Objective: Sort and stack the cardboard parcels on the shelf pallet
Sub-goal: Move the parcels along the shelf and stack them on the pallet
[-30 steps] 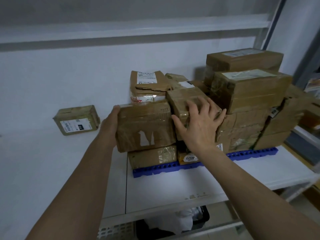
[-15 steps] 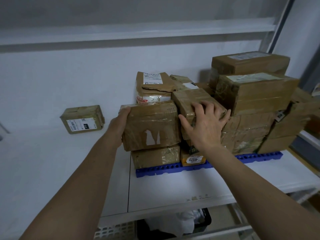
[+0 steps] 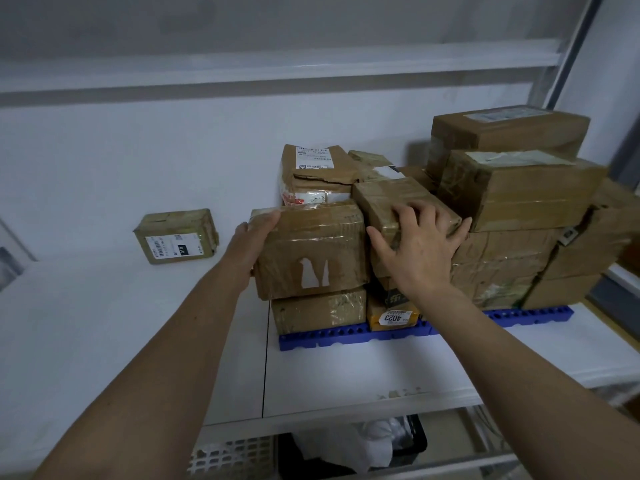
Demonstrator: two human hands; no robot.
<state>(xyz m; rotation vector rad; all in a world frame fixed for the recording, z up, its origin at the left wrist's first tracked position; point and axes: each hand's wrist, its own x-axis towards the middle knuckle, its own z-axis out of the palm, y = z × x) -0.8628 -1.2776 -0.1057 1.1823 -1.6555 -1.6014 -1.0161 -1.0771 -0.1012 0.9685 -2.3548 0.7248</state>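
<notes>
a: the left hand (image 3: 254, 237) lies flat against the left end of the taped parcel (image 3: 311, 249), fingers straight, pressing rather than curling round it.

b: and the right hand (image 3: 420, 252)?

a: spread open on the small parcel (image 3: 403, 207) just beside it, fingers fanned over its top and front edge, thumb out to the left.

b: what does the taped parcel look like?

a: brown cardboard under glossy wrinkled tape, with a torn white patch on its front face. it sits on a flatter parcel (image 3: 318, 311) at the left end of the blue pallet (image 3: 346, 337).

b: the rest of the stack?

a: bigger boxes (image 3: 512, 188) piled to the right, a torn parcel with a white label (image 3: 315, 171) behind. one lone parcel (image 3: 176, 235) lies well apart on the white shelf (image 3: 104, 323), off the pallet. a yellow parcel bears a tag reading 4023 (image 3: 393, 318).
</notes>
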